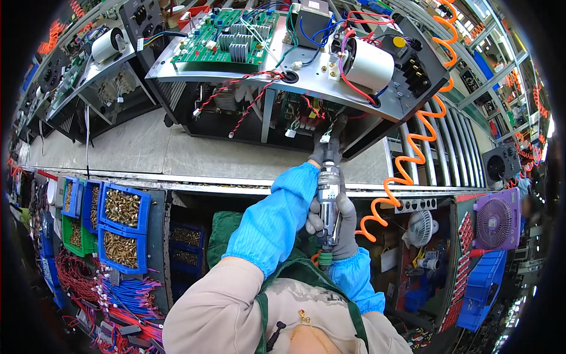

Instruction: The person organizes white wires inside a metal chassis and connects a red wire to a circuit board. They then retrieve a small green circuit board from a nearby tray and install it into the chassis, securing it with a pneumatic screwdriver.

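My right hand, in a grey glove, wraps round the body of a black and silver air screwdriver. The tool's nose points away from me, into the open front of a metal chassis; a green collar is at its near end. My left hand, gloved too, is closed in around the nose at the chassis opening. Its fingertips are mostly hidden, and what they pinch cannot be made out. Close by hang white connectors on twisted wires. The chassis carries a green circuit board and a white cylinder on top.
Blue bins of brass fasteners and bundles of coloured wires are at left. A coiled orange air hose hangs at right, before a roller conveyor. A purple fan stands farther right. Another chassis sits at the far left.
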`<state>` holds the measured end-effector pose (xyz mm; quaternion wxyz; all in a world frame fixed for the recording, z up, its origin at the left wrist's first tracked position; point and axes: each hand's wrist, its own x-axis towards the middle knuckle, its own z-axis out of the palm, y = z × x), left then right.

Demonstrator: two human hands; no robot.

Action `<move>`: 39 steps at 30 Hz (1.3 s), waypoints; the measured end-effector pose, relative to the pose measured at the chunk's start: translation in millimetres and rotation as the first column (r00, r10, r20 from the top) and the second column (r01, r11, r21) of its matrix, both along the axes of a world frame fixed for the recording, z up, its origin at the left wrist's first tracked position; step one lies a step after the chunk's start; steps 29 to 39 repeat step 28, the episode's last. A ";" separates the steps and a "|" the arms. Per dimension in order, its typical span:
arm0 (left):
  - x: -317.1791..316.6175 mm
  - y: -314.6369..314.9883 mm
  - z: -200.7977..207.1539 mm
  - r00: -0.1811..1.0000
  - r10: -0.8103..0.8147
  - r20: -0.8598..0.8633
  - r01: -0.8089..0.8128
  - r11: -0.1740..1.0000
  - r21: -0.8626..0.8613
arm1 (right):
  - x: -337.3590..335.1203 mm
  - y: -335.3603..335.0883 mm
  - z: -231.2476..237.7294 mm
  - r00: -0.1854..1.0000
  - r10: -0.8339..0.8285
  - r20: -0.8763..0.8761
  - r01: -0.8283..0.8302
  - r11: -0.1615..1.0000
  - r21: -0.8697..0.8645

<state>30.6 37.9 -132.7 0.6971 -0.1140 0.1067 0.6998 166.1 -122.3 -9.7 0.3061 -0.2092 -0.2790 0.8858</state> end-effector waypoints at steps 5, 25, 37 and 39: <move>-5.0 1.6 -4.8 0.992 -0.003 -0.125 -0.001 0.999 -0.035 | -7.2 -5.7 7.4 0.999 -0.037 0.005 0.037 0.999 0.031; -31.6 14.7 -67.5 0.731 0.010 -0.682 0.003 1.000 0.018 | -7.7 0.1 1.5 0.994 -0.010 0.111 0.004 0.998 0.060; -85.9 -8.1 -160.3 0.178 0.203 -0.963 -0.129 0.975 0.182 | -9.0 -1.8 8.3 0.992 0.051 0.118 -0.069 0.985 0.156; -85.9 -8.1 -160.3 0.178 0.203 -0.963 -0.129 0.975 0.182 | -9.0 -1.8 8.3 0.992 0.051 0.118 -0.069 0.985 0.156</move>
